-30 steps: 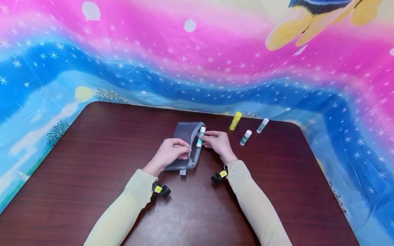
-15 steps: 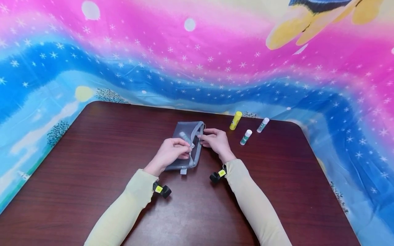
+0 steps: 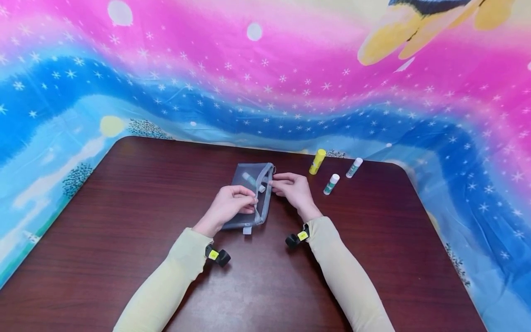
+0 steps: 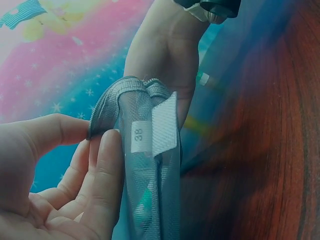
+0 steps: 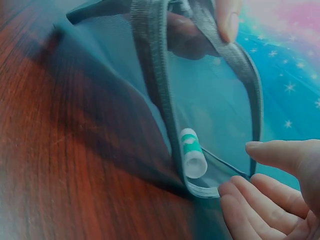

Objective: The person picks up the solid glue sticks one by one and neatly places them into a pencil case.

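Observation:
A grey mesh zip pouch (image 3: 245, 168) lies on the table, its zipper side facing right and gaping. My left hand (image 3: 233, 203) pinches the zipper edge between thumb and forefinger, which lifts that side of the mouth. Inside rests a white and green glue stick (image 5: 192, 152), one end toward the opening; it shows through the mesh in the head view. My right hand (image 3: 293, 190) is at the mouth with nothing in its grasp, its thumb and spread fingers (image 5: 265, 200) right by the zipper rim. A white tag (image 4: 166, 125) hangs at the pouch's near end.
Behind and right of my right hand stand a yellow glue stick (image 3: 317, 162) and two white-capped ones, a nearer glue stick (image 3: 331, 184) and a farther glue stick (image 3: 354, 168). A printed cloth (image 3: 207, 92) hangs beyond the back edge of the dark wooden table (image 3: 166, 166).
A second ago my right hand held the glue stick upright at the pouch mouth. It has gone into the pouch and been let go; my right fingers have drawn back slightly.

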Tool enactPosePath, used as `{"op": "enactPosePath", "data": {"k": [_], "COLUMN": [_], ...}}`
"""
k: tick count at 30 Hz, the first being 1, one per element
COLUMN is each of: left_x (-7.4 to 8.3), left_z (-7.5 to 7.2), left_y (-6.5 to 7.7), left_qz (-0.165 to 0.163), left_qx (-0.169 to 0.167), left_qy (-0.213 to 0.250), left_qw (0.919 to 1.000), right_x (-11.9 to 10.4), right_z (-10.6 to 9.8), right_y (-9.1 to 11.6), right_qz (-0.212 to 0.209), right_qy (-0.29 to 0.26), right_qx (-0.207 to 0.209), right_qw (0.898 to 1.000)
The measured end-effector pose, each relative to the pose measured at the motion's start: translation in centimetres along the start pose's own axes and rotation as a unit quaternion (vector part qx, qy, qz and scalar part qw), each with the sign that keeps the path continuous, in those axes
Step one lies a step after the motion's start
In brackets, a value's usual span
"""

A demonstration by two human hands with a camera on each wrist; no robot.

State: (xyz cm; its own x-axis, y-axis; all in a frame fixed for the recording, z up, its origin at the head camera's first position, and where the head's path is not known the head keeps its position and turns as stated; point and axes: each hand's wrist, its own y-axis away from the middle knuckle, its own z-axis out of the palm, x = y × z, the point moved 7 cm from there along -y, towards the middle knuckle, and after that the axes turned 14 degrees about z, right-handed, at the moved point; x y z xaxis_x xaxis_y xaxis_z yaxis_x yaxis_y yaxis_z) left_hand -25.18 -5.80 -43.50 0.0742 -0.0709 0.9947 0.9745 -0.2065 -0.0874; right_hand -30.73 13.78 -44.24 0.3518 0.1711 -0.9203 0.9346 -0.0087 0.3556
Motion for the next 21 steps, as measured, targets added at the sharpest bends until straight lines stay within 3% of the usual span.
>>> {"op": "enactPosePath", "data": {"k": [8,15,21], "left_x": [0.0,0.2,0.2], "left_z": [0.0,0.0,0.1], "left_y": [0.0,0.1,0.0], "left_qz": [0.002,0.001,0.003], "left_qx": [0.0,-0.004,-0.008], "left_qy": [-0.001,0.004,0.01], "left_qw": [1.0,1.0,0.9999], "right_x": [-0.2,0.3,0.1], "right_z": [-0.7,2.1,4.1], "right_y": [0.2,-0.3,0.0], "right_qz": [-0.018,-0.009,0.002], "right_qy": [0.004,0.053,0.083], "right_qx": [0.003,-0.064,-0.137], "right_qw": [1.0,0.996,0.987]}}
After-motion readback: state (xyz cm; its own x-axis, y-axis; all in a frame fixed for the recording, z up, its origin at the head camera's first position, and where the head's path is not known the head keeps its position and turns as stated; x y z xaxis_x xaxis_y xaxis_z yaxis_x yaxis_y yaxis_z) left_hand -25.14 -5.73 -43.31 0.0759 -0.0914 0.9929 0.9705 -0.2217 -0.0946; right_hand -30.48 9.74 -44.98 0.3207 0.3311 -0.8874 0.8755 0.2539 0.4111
